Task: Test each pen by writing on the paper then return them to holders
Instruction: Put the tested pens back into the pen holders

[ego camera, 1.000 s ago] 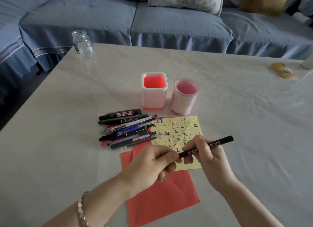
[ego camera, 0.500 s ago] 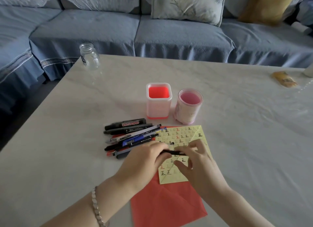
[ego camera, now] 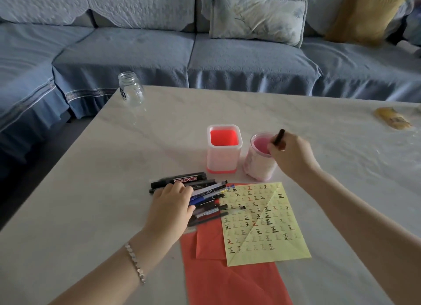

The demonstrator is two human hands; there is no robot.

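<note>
Above the round pink holder (ego camera: 257,168) on the counter (ego camera: 91,213), black pen (ego camera: 279,137) pinched in the right hand (ego camera: 293,159).
Nearby, left hand (ego camera: 173,204) resting flat, fingers relaxed, on the pile of pens (ego camera: 205,197).

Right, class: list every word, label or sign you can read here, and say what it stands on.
"WHITEBOARD": on the black marker, far side of the pile.
"正": handwritten repeatedly in rows on the yellow paper.
Unreadable, too small or blurred: print on the other pens, the dark label on the glass jar, the pen in the right hand.
</note>
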